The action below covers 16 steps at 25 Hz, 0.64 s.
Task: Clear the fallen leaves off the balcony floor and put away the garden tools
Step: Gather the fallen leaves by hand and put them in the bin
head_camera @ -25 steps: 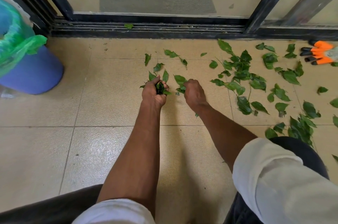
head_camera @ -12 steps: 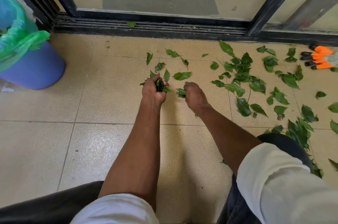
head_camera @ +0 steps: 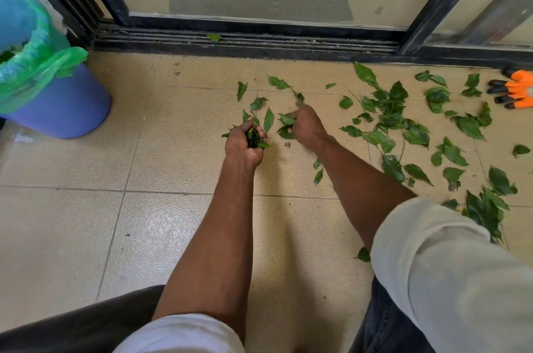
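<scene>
Head view: left hand (head_camera: 245, 145) curls around a bunch of leaves (head_camera: 255, 137). Right hand (head_camera: 307, 126), blurred, seems to pinch a leaf (head_camera: 287, 119). Scattered leaves (head_camera: 403, 127) lie right; orange gloves (head_camera: 516, 93) far right.

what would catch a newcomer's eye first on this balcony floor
The scatter of green fallen leaves across the beige tiles at right, with the left hand gripping a dark green bunch of picked-up leaves at centre and the right hand reaching among loose ones. Next, the blue bin with a green plastic liner at far left and the orange-and-black garden glove at the right edge.
</scene>
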Available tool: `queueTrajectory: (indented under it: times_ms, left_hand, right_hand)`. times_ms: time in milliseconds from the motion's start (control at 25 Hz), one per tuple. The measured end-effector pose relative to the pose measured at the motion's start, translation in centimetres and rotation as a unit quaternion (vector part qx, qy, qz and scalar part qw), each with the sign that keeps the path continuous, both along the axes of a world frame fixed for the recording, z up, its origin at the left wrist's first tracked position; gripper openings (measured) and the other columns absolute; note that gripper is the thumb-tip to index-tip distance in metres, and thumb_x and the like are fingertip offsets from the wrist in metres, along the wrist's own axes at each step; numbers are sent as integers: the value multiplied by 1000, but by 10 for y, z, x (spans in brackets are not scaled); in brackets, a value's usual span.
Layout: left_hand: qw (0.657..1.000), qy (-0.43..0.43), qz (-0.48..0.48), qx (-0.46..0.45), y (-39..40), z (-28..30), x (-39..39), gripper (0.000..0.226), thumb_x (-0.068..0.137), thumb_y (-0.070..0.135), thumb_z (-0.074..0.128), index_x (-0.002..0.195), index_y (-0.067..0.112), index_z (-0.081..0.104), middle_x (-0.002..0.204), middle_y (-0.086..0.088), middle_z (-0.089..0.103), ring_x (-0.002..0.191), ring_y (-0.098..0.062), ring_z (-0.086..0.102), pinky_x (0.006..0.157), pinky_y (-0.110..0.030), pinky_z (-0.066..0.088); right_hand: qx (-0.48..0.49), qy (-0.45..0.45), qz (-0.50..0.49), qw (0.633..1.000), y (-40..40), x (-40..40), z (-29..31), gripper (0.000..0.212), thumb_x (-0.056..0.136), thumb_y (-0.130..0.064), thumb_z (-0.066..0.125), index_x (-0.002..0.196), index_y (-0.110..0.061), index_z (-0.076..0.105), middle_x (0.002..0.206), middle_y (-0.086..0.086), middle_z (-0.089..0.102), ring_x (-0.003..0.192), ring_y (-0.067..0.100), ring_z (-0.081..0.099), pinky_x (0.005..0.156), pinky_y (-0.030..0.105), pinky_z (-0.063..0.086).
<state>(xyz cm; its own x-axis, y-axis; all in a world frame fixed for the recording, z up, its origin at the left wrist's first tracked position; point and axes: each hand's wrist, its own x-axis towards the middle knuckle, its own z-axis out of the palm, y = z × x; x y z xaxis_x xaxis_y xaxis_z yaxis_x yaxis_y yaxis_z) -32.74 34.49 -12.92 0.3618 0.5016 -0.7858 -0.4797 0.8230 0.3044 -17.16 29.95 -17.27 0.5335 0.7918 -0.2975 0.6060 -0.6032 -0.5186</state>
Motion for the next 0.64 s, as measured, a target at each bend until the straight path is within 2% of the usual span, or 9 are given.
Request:
queueTrajectory:
  times_ms: [80,120,200,240,320,440,520,560,640]
  left_hand:
    - [1000,-2,3,0,1,-1,-2,9,95,5,55,86,4,54,64,-6,48,50,-13,45,43,-19,42]
    - [1000,-2,5,-2,2,-2,-3,8,95,5,55,86,4,54,64,-6,48,50,-13,45,43,-19,42]
    - [1000,-5,8,-4,1,-1,-5,8,95,4,55,87,4,55,64,-6,48,49,-13,46,42,-19,42]
    - [1000,-5,10,-4,1,1,-5,8,95,4,55,87,4,55,64,-6,48,50,-13,46,42,-18,42]
    - [1000,-5,15,-6,0,3,-5,9,95,4,54,86,4,54,65,-6,48,51,-13,46,42,-18,42]
    - [1000,-7,16,-7,-1,4,-6,10,96,4,54,86,4,54,66,-7,49,53,-13,46,41,-18,42]
    - [1000,-8,21,-11,-2,5,-6,11,96,4,53,85,4,53,66,-7,49,53,-13,46,41,-18,42]
    - [1000,-8,23,-11,-2,6,-6,12,96,4,53,84,4,53,64,-7,49,53,-13,45,41,-18,42]
    - [1000,-8,24,-12,-4,7,-7,13,96,4,53,83,3,54,63,-7,49,50,-12,46,40,-18,42]
  right_hand:
    - [-37,-20,14,999,-8,-1,-8,37,87,2,59,124,-4,62,139,14,50,123,29,52,101,30,44]
    - [-32,-41,17,999,-16,-3,-9,30,88,2,56,115,-5,65,126,14,59,112,29,58,90,30,48]
    - [-14,-113,28,993,-32,-10,-9,26,87,7,48,100,-5,67,101,13,64,90,27,62,71,28,46]
    - [-4,-143,38,989,-38,-12,-9,28,87,10,45,99,-3,65,97,14,62,87,27,60,68,28,44]
    - [11,-157,49,986,-43,-9,-4,34,87,12,43,113,-4,60,96,14,60,87,29,60,67,32,46]
    - [27,-33,-36,998,-41,-3,5,59,87,10,52,141,-12,45,103,11,62,92,27,61,77,33,53]
    - [65,77,-83,991,-36,-5,12,58,85,11,54,138,-15,54,119,10,64,105,26,62,83,25,49]
    - [51,102,-67,991,-35,-11,14,55,86,10,56,135,-16,58,125,10,64,110,25,61,86,22,48]
    - [-17,90,-3,996,-44,-28,7,41,89,2,59,126,-13,65,125,10,64,109,24,62,92,27,50]
